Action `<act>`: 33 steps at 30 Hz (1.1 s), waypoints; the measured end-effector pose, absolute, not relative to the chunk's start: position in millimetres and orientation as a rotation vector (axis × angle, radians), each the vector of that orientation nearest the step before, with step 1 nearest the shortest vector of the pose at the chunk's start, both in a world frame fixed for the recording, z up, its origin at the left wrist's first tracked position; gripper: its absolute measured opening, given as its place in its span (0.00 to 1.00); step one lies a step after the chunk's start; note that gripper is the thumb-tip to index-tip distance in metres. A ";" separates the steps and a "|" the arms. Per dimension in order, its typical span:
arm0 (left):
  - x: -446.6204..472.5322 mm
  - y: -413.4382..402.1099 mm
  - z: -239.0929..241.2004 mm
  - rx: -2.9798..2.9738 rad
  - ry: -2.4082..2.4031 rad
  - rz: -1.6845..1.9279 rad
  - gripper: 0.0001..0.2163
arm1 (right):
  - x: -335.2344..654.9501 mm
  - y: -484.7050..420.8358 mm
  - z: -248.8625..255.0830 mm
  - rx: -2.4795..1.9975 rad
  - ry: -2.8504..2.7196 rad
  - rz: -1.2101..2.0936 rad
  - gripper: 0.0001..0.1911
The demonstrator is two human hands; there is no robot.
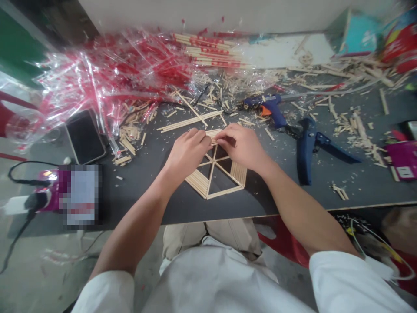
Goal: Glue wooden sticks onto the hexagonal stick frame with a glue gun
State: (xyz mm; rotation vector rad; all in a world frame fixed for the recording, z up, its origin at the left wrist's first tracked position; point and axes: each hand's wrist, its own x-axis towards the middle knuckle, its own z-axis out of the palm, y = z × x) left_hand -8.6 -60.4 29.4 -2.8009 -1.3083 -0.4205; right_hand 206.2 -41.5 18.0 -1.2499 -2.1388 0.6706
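Note:
A hexagon-like frame of thin wooden sticks [213, 180] lies flat on the dark table [156, 191] right in front of me, with spokes meeting in its middle. My left hand [187, 152] and my right hand [243, 145] rest on its far edge, fingertips pinched together on the sticks there. Both hands cover the upper part of the frame.
Loose wooden sticks [190, 119] and clear red-printed wrappers [114, 74] pile up behind. A blue glue gun [269, 106] and a blue cutter tool [309, 145] lie to the right. A phone [85, 135] lies at the left, a purple box [405, 161] at the right edge.

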 end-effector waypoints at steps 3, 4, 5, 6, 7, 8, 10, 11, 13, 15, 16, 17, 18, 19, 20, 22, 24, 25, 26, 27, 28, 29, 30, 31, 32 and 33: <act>-9.5 -60.9 31.2 -2.786 -1.297 -0.404 0.14 | 206.6 -41.4 17.4 -1.255 -2.141 0.662 0.08; -10.0 -60.9 31.3 -2.785 -1.297 -0.404 0.14 | 206.2 -41.4 17.2 -1.250 -2.142 0.665 0.09; -10.5 -60.7 31.3 -2.785 -1.297 -0.409 0.14 | 205.8 -41.5 16.9 -1.245 -2.143 0.668 0.09; -11.0 -60.5 31.0 -2.786 -1.299 -0.417 0.14 | 205.3 -41.7 16.7 -1.241 -2.143 0.670 0.09; -11.3 -60.3 30.7 -2.786 -1.301 -0.426 0.14 | 204.9 -41.8 16.5 -1.237 -2.143 0.669 0.09; -11.3 -60.1 30.3 -2.783 -1.304 -0.434 0.15 | 204.6 -41.9 16.5 -1.236 -2.143 0.669 0.08; -10.9 -60.1 29.8 -2.775 -1.300 -0.439 0.16 | 204.3 -42.2 16.6 -1.235 -2.143 0.663 0.08; -10.5 -60.3 29.8 -2.773 -1.292 -0.434 0.16 | 204.3 -42.3 16.8 -1.232 -2.142 0.661 0.08; -9.4 -61.0 30.1 -2.768 -1.275 -0.414 0.17 | 204.4 -42.6 17.2 -1.225 -2.140 0.663 0.07; -8.2 -61.7 30.6 -2.765 -1.279 -0.407 0.16 | 204.7 -42.7 17.3 -1.225 -2.139 0.670 0.08; -7.8 -62.1 30.8 -2.767 -1.289 -0.413 0.16 | 204.8 -42.6 17.3 -1.230 -2.139 0.674 0.08; -7.4 -62.4 31.0 -2.771 -1.298 -0.421 0.15 | 204.8 -42.6 17.2 -1.234 -2.138 0.675 0.07; -7.0 -62.7 31.1 -2.775 -1.303 -0.425 0.15 | 204.9 -42.5 17.0 -1.237 -2.136 0.676 0.07; -6.6 -63.0 31.3 -2.775 -1.305 -0.426 0.15 | 204.8 -42.4 16.7 -1.237 -2.135 0.679 0.07; -6.2 -63.3 31.5 -2.773 -1.303 -0.421 0.15 | 204.7 -42.3 16.3 -1.234 -2.134 0.682 0.07; -5.3 -63.9 32.1 -2.761 -1.301 -0.398 0.14 | 204.1 -42.3 15.7 -1.229 -2.130 0.686 0.07; -4.4 -64.5 32.9 -2.744 -1.314 -0.373 0.14 | 203.3 -42.4 15.1 -1.235 -2.115 0.678 0.06; -4.0 -64.7 33.2 -2.738 -1.322 -0.363 0.13 | 202.9 -42.5 14.9 -1.240 -2.108 0.671 0.06; -3.7 -64.8 33.4 -2.734 -1.328 -0.356 0.13 | 202.5 -42.7 14.8 -1.243 -2.103 0.666 0.06; -3.6 -64.8 33.4 -2.732 -1.332 -0.356 0.13 | 202.2 -42.8 14.7 -1.245 -2.101 0.666 0.06; -3.5 -64.7 33.3 -2.733 -1.333 -0.362 0.13 | 201.9 -42.9 14.7 -1.245 -2.101 0.671 0.06; -3.7 -64.5 33.1 -2.738 -1.332 -0.373 0.13 | 201.8 -43.1 14.7 -1.245 -2.101 0.677 0.06; -3.9 -64.3 32.8 -2.744 -1.332 -0.387 0.14 | 201.7 -43.3 14.7 -1.246 -2.098 0.682 0.06; -4.2 -64.0 32.5 -2.750 -1.333 -0.402 0.14 | 201.7 -43.4 14.8 -1.248 -2.092 0.681 0.07; -4.5 -63.7 32.3 -2.755 -1.338 -0.417 0.14 | 201.7 -43.6 14.9 -1.252 -2.087 0.676 0.07; -4.8 -63.4 32.1 -2.761 -1.342 -0.430 0.14 | 201.8 -43.8 15.1 -1.254 -2.084 0.669 0.07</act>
